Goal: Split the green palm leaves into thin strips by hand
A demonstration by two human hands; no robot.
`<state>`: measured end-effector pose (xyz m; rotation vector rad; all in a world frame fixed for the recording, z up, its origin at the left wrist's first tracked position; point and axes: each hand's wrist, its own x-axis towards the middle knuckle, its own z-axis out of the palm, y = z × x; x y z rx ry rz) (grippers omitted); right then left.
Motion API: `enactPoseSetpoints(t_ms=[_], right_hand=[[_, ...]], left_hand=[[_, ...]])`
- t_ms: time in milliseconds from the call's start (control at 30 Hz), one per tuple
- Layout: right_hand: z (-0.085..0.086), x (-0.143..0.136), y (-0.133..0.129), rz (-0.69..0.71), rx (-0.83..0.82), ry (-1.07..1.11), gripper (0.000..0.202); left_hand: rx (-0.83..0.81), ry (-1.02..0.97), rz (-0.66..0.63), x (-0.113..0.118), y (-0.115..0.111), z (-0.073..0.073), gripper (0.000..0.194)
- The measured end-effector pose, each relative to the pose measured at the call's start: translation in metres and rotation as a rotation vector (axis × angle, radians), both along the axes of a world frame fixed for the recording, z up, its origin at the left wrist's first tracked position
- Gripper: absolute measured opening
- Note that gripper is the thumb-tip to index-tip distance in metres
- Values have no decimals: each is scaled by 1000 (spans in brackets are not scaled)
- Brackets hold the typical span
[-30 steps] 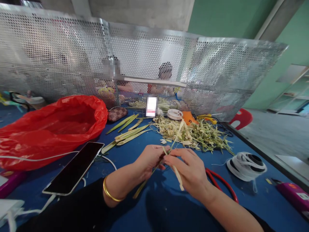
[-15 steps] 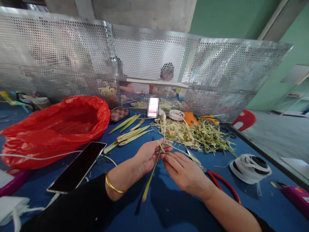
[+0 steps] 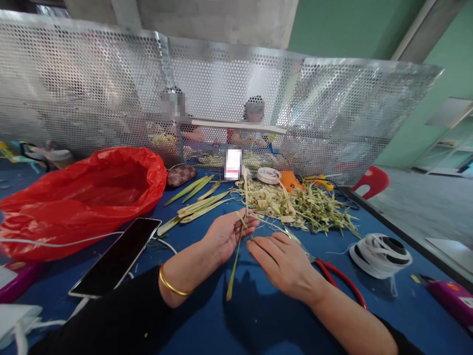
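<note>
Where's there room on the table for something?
The blue table is mostly bare between the forearms, this side of the pale-green strip, and between the red-handled metal tool, white cord coil and purple case. It's crowded farther back, with yellowish leaf scraps, and left, with the red plastic bag and black-screened phone.

Two bare hands [image 3: 226, 235] handle crossed leaf strips [image 3: 232, 281].
</note>
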<state>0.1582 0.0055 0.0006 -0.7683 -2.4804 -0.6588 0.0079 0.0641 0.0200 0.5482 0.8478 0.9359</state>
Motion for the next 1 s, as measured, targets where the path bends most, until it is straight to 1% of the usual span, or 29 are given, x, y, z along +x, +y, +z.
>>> enactPoseSetpoints(t_ms=[67, 133, 233, 300, 367, 433, 500, 567, 633, 700, 800, 900, 1000], right_hand=[[0, -3, -2, -16, 26, -8, 27], [-1, -7, -3, -22, 26, -43, 23], [-4, -9, -4, 16, 35, -59, 18], [-5, -7, -4, 38, 25, 52, 18], [-3, -4, -5, 26, -31, 292, 18], [-1, 0, -4, -38, -128, 589, 15], [2, 2, -1, -129, -249, 851, 9], [4, 2, 2, -228, -402, 1052, 6], [4, 1, 5, -295, -585, 1208, 8], [4, 0, 8, -311, -768, 1343, 15], [4, -1, 11, -263, -977, 1512, 24], [5, -1, 13, -243, -1099, 1614, 29], [5, 0, 14, -253, -1136, 1659, 30]], left_hand=[[16, 13, -5, 3, -4, -2, 18], [36, 20, -25, 7, -9, -5, 17], [93, 42, -69, 11, -17, -6, 18], [131, 77, -80, 11, -19, -5, 22], [170, 112, -67, 10, -20, -2, 23], [211, 145, -63, 8, -20, 0, 24], [247, 170, -96, 7, -21, 2, 25], [276, 190, -146, 7, -22, 3, 27], [302, 210, -178, 8, -23, 3, 29], [316, 230, -191, 8, -24, 2, 29], [316, 259, -191, 9, -23, 2, 30], [319, 287, -184, 10, -23, 2, 31], [333, 283, -205, 9, -22, 2, 25]])
